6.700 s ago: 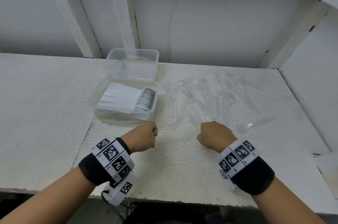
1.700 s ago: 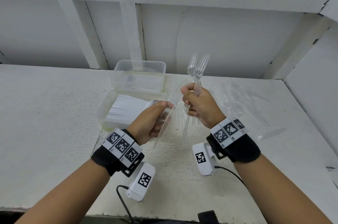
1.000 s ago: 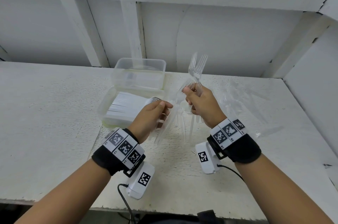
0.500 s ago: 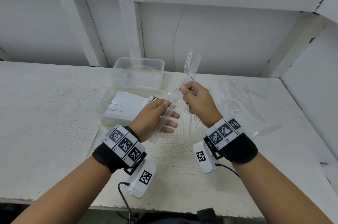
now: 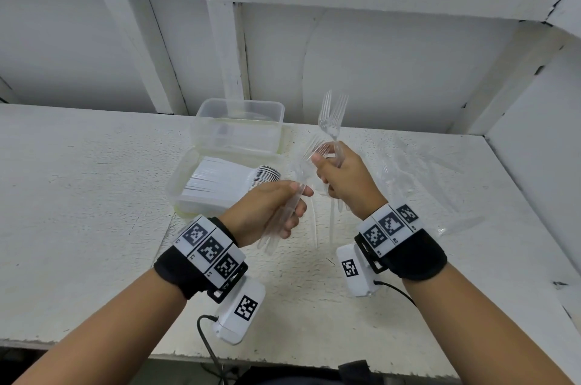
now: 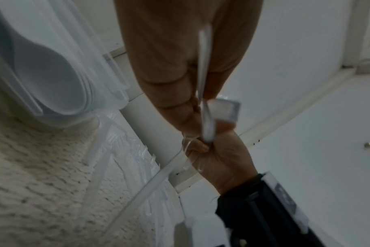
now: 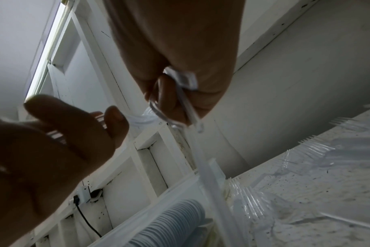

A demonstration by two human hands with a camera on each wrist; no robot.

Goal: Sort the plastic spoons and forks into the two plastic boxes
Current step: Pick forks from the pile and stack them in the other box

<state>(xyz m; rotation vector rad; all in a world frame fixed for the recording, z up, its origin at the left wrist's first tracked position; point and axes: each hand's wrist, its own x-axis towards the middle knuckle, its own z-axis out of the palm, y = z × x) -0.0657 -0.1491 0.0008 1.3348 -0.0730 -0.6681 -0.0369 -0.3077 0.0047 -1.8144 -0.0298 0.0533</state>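
Your right hand (image 5: pixel 344 182) is gripping a small bunch of clear forks (image 5: pixel 332 116) by the handles, fingers curled round them, tines pointing up above the near box (image 5: pixel 176 193) and off to its right. Handles are hanging down below your fist; the right wrist view is showing the same grip (image 7: pixel 175 100).

Your left hand (image 5: pixel 267 211) is holding a second bunch of clear cutlery (image 5: pixel 283 221), thumb pressing it against loosely curled fingers, just right of the near box and raised off the table (image 5: pixel 78 211). Its tines are reaching up to your right thumb, so the two bunches are touching or nearly so; can't tell which. In the left wrist view (image 6: pixel 180 83) the handle is running between your fingers, blurred.

The near box is sitting on the table, holding a packed row of white spoons (image 5: pixel 229 178). The far box (image 5: pixel 239 123) is sitting directly behind it, touching or almost; what's inside is hard to read through the clear plastic.

Loose clear forks (image 5: pixel 424 177) are lying spread on the table to the right of the near box, beyond your right hand.
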